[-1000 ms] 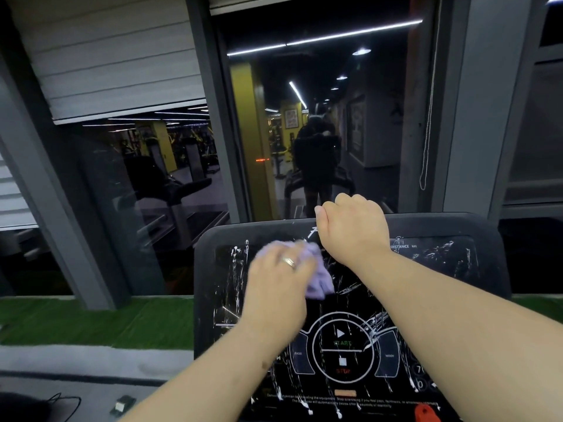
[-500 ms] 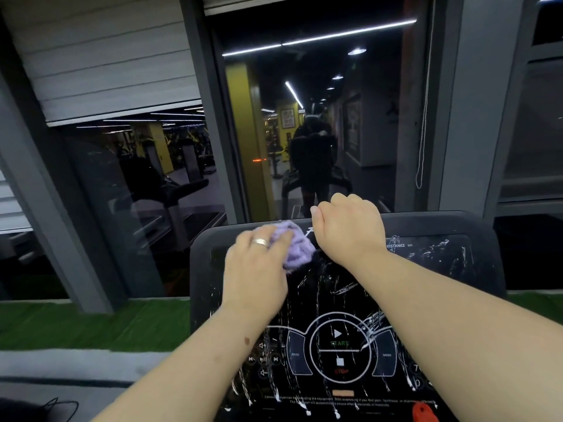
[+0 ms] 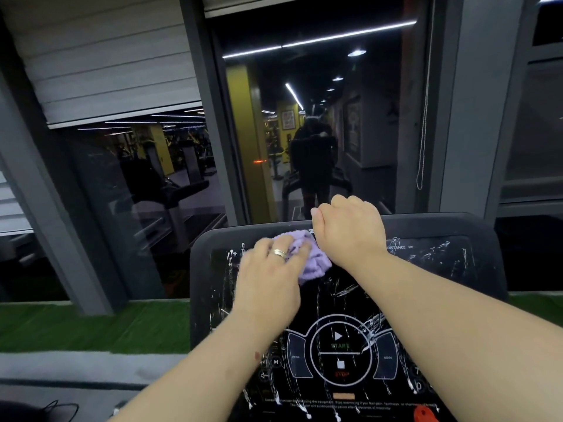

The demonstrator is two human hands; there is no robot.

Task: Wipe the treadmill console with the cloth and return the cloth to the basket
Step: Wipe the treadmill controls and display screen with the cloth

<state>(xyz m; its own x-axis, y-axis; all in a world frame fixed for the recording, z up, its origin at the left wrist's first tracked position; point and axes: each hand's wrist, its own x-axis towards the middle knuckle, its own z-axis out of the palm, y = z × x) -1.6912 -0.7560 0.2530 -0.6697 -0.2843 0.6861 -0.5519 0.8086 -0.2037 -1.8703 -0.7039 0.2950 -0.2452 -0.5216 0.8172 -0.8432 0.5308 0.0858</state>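
Observation:
The black treadmill console [image 3: 441, 269] fills the lower middle of the head view, its glossy panel streaked with white drips. A bunched lilac cloth [image 3: 316, 260] lies against the panel's upper part, left of centre. My left hand [image 3: 268, 281] covers the cloth, fingers curved over the bunch and pressing it onto the screen. My right hand [image 3: 350, 229] sits just right of the cloth, its fingers curled over the console's top rim. No basket is in view.
A red safety key [image 3: 425, 414] sits at the console's lower right. Behind the console stands a dark window [image 3: 304, 132] with grey pillars. A strip of green turf [image 3: 91, 327] runs along the sill, and a black cable [image 3: 58, 406] lies at the lower left.
My left hand swept the cloth up and left across the panel, then back a little to the right. My right hand has kept its hold on the top rim.

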